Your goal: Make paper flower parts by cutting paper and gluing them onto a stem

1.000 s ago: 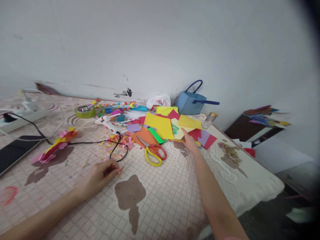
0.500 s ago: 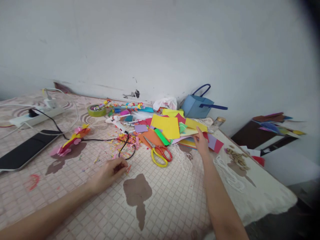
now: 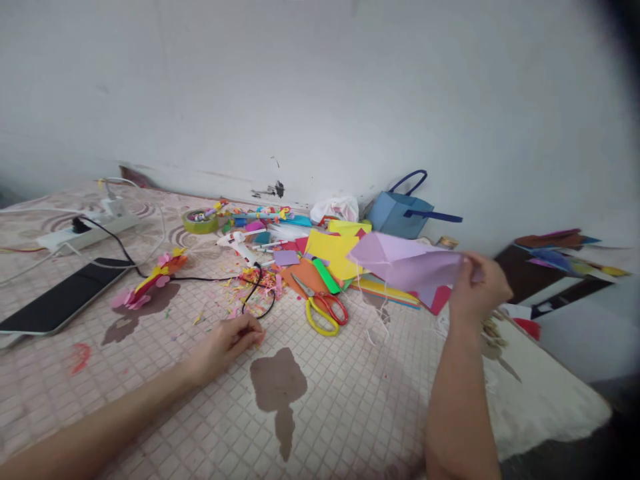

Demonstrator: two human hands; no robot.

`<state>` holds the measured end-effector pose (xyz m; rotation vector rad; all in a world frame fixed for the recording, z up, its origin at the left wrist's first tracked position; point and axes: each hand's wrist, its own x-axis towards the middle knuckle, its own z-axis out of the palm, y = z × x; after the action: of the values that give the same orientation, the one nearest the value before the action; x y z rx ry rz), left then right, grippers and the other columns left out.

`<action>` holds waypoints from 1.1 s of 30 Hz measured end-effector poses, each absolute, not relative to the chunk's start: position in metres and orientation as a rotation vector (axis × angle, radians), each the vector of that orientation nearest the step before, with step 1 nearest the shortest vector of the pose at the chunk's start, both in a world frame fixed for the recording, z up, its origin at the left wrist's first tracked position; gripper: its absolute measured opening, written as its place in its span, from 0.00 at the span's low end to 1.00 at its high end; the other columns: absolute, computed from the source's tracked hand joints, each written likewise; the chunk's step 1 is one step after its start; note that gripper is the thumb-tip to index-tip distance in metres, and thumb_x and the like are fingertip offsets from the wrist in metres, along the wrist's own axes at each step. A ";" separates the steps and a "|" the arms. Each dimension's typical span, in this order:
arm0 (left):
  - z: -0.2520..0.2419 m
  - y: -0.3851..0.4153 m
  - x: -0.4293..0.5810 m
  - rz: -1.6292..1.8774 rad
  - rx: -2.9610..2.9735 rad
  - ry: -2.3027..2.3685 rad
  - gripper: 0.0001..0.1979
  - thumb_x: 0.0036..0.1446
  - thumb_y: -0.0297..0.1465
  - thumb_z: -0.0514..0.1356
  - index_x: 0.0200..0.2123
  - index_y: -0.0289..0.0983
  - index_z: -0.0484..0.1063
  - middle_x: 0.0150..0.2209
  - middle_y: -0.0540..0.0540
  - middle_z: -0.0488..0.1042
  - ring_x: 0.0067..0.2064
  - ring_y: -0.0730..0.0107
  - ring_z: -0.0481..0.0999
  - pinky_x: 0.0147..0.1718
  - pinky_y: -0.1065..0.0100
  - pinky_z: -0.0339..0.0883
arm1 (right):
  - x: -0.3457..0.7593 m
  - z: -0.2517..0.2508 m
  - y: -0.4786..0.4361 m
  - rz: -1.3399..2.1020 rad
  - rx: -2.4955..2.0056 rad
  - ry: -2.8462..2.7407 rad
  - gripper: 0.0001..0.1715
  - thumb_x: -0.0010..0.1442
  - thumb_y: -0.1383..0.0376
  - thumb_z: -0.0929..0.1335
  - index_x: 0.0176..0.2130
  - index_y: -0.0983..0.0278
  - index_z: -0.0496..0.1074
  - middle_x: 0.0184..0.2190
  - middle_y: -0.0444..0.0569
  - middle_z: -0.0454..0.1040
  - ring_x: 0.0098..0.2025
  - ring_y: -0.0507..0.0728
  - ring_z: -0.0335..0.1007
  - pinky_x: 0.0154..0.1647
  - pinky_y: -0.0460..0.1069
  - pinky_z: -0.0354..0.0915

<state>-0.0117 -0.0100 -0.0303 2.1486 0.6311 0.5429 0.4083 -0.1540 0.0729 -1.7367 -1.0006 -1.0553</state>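
My right hand (image 3: pixel 479 288) is closed on the right end of a lilac sheet of paper (image 3: pixel 407 262), lifted off the pile so it spans above the other coloured sheets. Thin white string (image 3: pixel 375 327) dangles below its left part. My left hand (image 3: pixel 235 340) rests on the tiled-pattern tablecloth, its thumb and fingers pinching a small orange paper scrap (image 3: pixel 261 337). Between my hands lie scissors (image 3: pixel 325 313) with one yellow and one red handle. A green utility knife (image 3: pixel 326 275) lies by a yellow sheet (image 3: pixel 333 252).
A white glue gun (image 3: pixel 240 248) sits behind paper shreds, its black cord crossing the table. At left are a black tablet-like device (image 3: pixel 60 293), a paper flower piece (image 3: pixel 153 280) and a power strip (image 3: pixel 90 230). A blue bag (image 3: pixel 400 213) stands by the wall.
My right hand has taken the lilac sheet from the pile and carried it up and to the right. My left hand stays in nearly the same place, still pinching the scrap.
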 end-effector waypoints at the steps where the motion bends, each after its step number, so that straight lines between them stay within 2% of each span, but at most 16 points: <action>1: -0.029 -0.011 -0.012 0.548 2.137 0.635 0.13 0.61 0.37 0.48 0.31 0.36 0.67 0.28 0.48 0.73 0.29 0.72 0.70 0.29 0.72 0.64 | 0.401 0.076 -0.156 -1.145 -1.678 -0.898 0.17 0.63 0.62 0.59 0.43 0.65 0.72 0.40 0.57 0.73 0.46 0.64 0.67 0.48 0.58 0.60; 4: -0.029 -0.013 -0.011 0.554 2.115 0.659 0.16 0.62 0.38 0.47 0.30 0.36 0.68 0.27 0.47 0.73 0.29 0.71 0.70 0.30 0.70 0.65 | 0.388 0.077 -0.149 -1.201 -1.616 -0.844 0.15 0.62 0.64 0.59 0.44 0.64 0.71 0.40 0.56 0.72 0.45 0.64 0.67 0.47 0.57 0.61; 7: -0.031 -0.012 -0.011 0.546 2.103 0.674 0.17 0.62 0.39 0.46 0.30 0.36 0.68 0.27 0.47 0.73 0.29 0.70 0.70 0.30 0.70 0.65 | 0.388 0.063 -0.132 -1.008 -1.720 -1.066 0.11 0.58 0.68 0.61 0.38 0.65 0.71 0.35 0.53 0.73 0.41 0.62 0.68 0.45 0.56 0.62; 10: -0.033 -0.011 -0.011 0.559 2.106 0.666 0.17 0.62 0.39 0.47 0.30 0.36 0.69 0.27 0.47 0.73 0.29 0.71 0.70 0.30 0.71 0.64 | 0.395 0.044 -0.117 -0.788 -1.871 -1.319 0.08 0.54 0.70 0.62 0.32 0.63 0.71 0.32 0.51 0.74 0.42 0.61 0.67 0.47 0.55 0.61; 14: -0.033 -0.011 -0.011 0.552 2.111 0.663 0.17 0.62 0.39 0.47 0.29 0.36 0.69 0.27 0.47 0.73 0.28 0.71 0.70 0.29 0.72 0.64 | 0.406 0.036 -0.108 -0.633 -1.976 -1.362 0.10 0.56 0.66 0.62 0.35 0.64 0.71 0.31 0.52 0.75 0.38 0.60 0.69 0.41 0.54 0.62; 16: -0.031 -0.012 -0.011 0.553 2.096 0.671 0.18 0.62 0.39 0.47 0.29 0.35 0.70 0.27 0.47 0.73 0.28 0.72 0.70 0.28 0.72 0.64 | 0.415 0.042 -0.102 -0.520 -2.038 -1.386 0.10 0.56 0.64 0.63 0.37 0.65 0.71 0.29 0.50 0.75 0.32 0.58 0.70 0.35 0.51 0.63; 18: -0.031 -0.012 -0.011 0.562 2.094 0.666 0.18 0.62 0.39 0.47 0.29 0.35 0.70 0.27 0.47 0.72 0.28 0.72 0.70 0.28 0.72 0.63 | 0.428 0.055 -0.092 -0.375 -2.107 -1.445 0.08 0.53 0.64 0.66 0.33 0.64 0.72 0.25 0.48 0.75 0.27 0.56 0.69 0.30 0.49 0.62; 21: -0.033 -0.012 -0.011 0.570 2.118 0.640 0.16 0.61 0.39 0.49 0.30 0.35 0.70 0.26 0.48 0.71 0.27 0.73 0.68 0.27 0.73 0.62 | 0.452 0.079 -0.071 -0.124 -2.217 -1.556 0.04 0.48 0.65 0.70 0.24 0.65 0.72 0.20 0.44 0.72 0.23 0.53 0.65 0.26 0.47 0.58; 24: -0.037 -0.011 -0.011 0.591 2.108 0.634 0.12 0.58 0.37 0.53 0.32 0.34 0.70 0.26 0.48 0.72 0.27 0.74 0.67 0.26 0.73 0.60 | 0.476 0.107 -0.053 0.070 -2.344 -1.577 0.08 0.48 0.65 0.70 0.21 0.66 0.73 0.15 0.44 0.71 0.18 0.50 0.60 0.23 0.47 0.55; 27: -0.037 -0.011 -0.011 0.574 2.089 0.628 0.11 0.58 0.36 0.53 0.32 0.34 0.69 0.25 0.49 0.71 0.27 0.75 0.66 0.25 0.74 0.59 | 0.498 0.140 -0.043 -0.007 -2.448 -1.457 0.11 0.51 0.65 0.68 0.21 0.68 0.73 0.17 0.47 0.71 0.20 0.50 0.60 0.26 0.48 0.54; 29: -0.036 -0.010 -0.011 0.555 2.087 0.615 0.11 0.59 0.35 0.52 0.31 0.34 0.69 0.25 0.49 0.71 0.26 0.75 0.66 0.25 0.74 0.59 | 0.510 0.161 -0.040 -0.226 -2.485 -1.291 0.07 0.52 0.68 0.68 0.24 0.68 0.73 0.21 0.52 0.72 0.23 0.52 0.62 0.29 0.50 0.54; 31: -0.036 -0.010 -0.011 0.542 2.091 0.600 0.11 0.59 0.34 0.52 0.31 0.34 0.68 0.25 0.49 0.71 0.27 0.75 0.66 0.26 0.74 0.58 | 0.517 0.175 -0.037 -0.461 -2.481 -1.129 0.08 0.56 0.70 0.65 0.26 0.69 0.71 0.28 0.59 0.72 0.28 0.55 0.62 0.33 0.53 0.53; 33: -0.036 -0.010 -0.012 0.543 2.099 0.590 0.10 0.59 0.34 0.52 0.31 0.34 0.68 0.25 0.49 0.70 0.26 0.75 0.66 0.26 0.74 0.58 | 0.520 0.181 -0.033 -0.494 -2.505 -1.085 0.09 0.54 0.72 0.66 0.23 0.68 0.68 0.27 0.58 0.72 0.29 0.55 0.61 0.33 0.53 0.52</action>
<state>-0.0115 -0.0098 -0.0358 2.0988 0.5905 0.5430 0.5198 -0.0328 0.1811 -2.5051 -1.0846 -0.4937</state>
